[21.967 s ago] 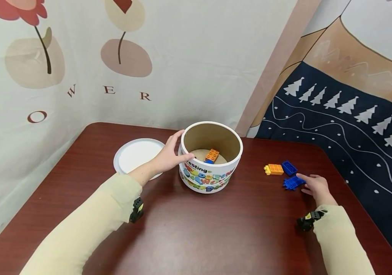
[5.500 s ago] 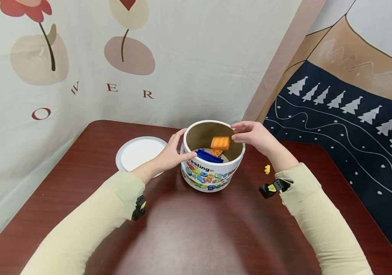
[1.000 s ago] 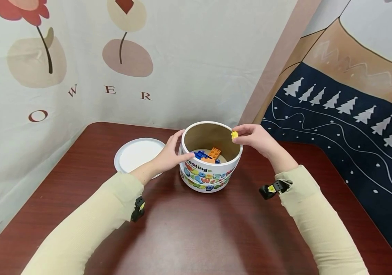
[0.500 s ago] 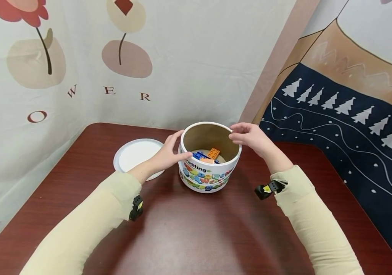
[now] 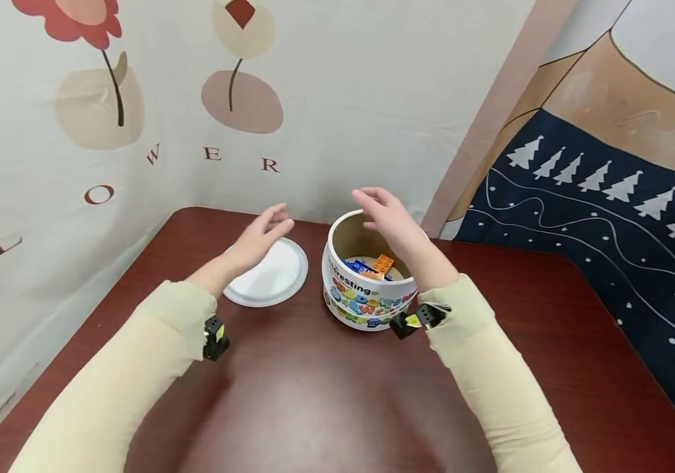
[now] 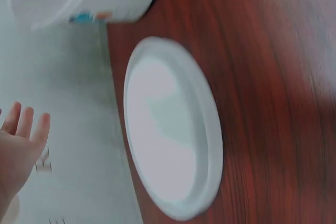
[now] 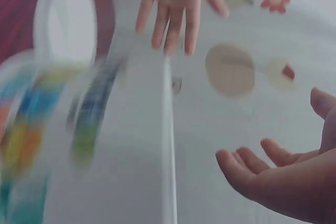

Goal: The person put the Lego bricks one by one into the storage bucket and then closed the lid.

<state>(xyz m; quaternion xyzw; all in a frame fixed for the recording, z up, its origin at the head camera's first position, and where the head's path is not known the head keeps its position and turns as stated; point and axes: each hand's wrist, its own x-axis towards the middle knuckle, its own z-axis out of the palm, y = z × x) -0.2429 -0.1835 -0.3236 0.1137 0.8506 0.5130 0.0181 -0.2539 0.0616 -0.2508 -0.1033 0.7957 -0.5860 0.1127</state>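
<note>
My left hand (image 5: 250, 244) hovers above the white round lid (image 5: 269, 276), its fingers loosely extended and holding nothing. In the left wrist view the hand (image 6: 20, 148) stands apart from the lid (image 6: 173, 129). Over the far rim of the white bucket (image 5: 367, 302), printed with colourful letters, hangs my right hand (image 5: 393, 220), fingers relaxed and without anything in them. An orange brick (image 5: 383, 263) and blue bricks (image 5: 357, 265) lie on the bucket's floor. Part of the inside is hidden by my right hand and the front wall. No yellow piece can be seen.
The bucket and lid stand on a dark red-brown table (image 5: 313, 394). A pale printed cloth (image 5: 337, 131) hangs behind it, and a dark blue cloth with white trees (image 5: 609, 217) borders its right side.
The yellow piece has left my right hand's fingers. My left hand has let go of the bucket's rim and moved left over the lid; my right hand has moved left across the bucket.
</note>
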